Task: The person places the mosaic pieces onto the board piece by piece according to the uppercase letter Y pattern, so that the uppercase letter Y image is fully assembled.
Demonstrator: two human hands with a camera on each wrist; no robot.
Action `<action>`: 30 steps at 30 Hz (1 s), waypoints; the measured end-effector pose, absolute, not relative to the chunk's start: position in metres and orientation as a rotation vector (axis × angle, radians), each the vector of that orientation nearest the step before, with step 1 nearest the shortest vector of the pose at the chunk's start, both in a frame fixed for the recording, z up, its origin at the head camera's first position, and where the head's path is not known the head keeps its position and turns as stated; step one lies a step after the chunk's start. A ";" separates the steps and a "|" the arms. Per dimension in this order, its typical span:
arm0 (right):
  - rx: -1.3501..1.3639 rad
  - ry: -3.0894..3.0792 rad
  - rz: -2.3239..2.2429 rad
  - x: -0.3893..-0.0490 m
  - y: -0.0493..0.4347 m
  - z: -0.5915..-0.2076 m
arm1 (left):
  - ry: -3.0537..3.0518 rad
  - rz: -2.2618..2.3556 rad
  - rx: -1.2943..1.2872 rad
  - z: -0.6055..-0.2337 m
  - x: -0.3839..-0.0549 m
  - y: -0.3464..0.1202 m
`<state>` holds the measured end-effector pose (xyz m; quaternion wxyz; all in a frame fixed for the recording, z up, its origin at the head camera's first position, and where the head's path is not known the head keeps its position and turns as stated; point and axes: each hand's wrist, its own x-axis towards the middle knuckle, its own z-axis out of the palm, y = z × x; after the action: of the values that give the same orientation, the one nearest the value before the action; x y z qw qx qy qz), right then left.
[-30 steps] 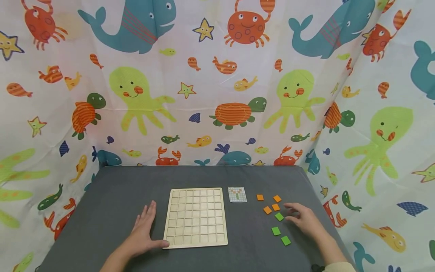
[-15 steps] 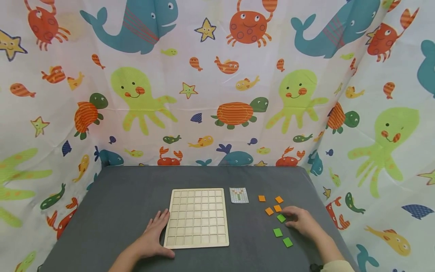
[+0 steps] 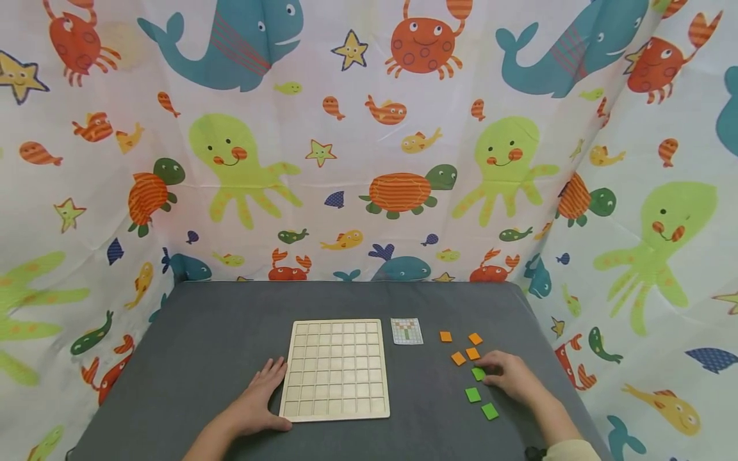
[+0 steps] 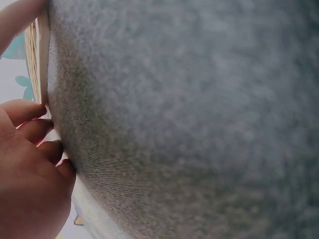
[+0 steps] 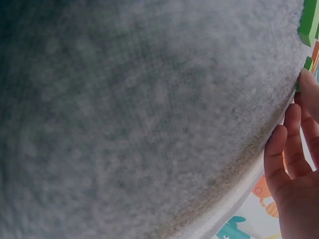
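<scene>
In the head view a pale wooden grid board [image 3: 336,370] lies on the grey table, its squares bare. My left hand [image 3: 254,400] rests at the board's left edge, fingers spread and fairly straight, thumb by the near left corner. The left wrist view shows the fingertips [image 4: 37,130] down on the cloth along the board's side. My right hand [image 3: 510,374] pinches a green square tile [image 3: 478,373] between thumb and index finger, the tile still down on the table. In the right wrist view the thumb [image 5: 310,87] meets a green tile edge [image 5: 308,63].
Two more green tiles lie nearer me, one [image 3: 473,395] left of the other [image 3: 489,411]. Several orange tiles [image 3: 458,358] are scattered just beyond. A small printed pattern card [image 3: 407,331] lies right of the board. A sea-animal curtain [image 3: 346,160] surrounds the table [image 3: 230,307].
My right hand has come in to the nearest green tile, thumb and finger closing on it. My left hand has moved right, against the board's edge. The head view has shifted slightly.
</scene>
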<state>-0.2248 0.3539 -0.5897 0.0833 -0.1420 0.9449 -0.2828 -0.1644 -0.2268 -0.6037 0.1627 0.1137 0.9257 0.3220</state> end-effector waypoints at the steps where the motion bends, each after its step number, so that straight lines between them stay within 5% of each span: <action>1: -0.425 2.819 -0.841 -0.225 0.354 -0.590 | 2.642 0.914 0.328 -0.603 -0.164 -0.227; 30: -0.579 2.951 -0.870 -0.220 0.341 -0.571 | 2.659 0.918 0.314 -0.604 -0.164 -0.225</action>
<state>-0.2205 0.3410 -0.5711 0.0056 -0.1851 0.9426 -0.2778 -0.1636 -0.2246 -0.6039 0.1551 0.1095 0.9281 0.3203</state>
